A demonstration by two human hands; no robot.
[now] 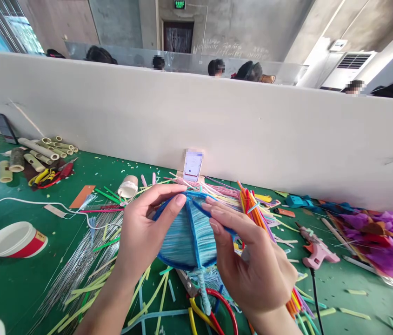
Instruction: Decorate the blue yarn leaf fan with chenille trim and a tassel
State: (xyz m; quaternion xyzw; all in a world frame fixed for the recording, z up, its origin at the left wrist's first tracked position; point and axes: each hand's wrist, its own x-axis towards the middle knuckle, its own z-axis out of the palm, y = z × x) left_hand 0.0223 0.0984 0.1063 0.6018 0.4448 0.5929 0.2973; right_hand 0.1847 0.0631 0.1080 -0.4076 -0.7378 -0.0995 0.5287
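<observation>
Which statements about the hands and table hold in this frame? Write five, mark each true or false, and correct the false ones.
1. The left hand pinches the round blue piece near its top edge. True.
2. The right hand lies flat on the table. False: the right hand is raised, fingers at the round blue piece.
3. Scissors lie below the round blue piece in the view. True.
4. The glue gun is left of both hands. False: the pink glue gun lies to their right.
5. The tabletop is green. True.

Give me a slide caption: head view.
Left hand and right hand hold a round blue threaded piece above scissors.
</observation>
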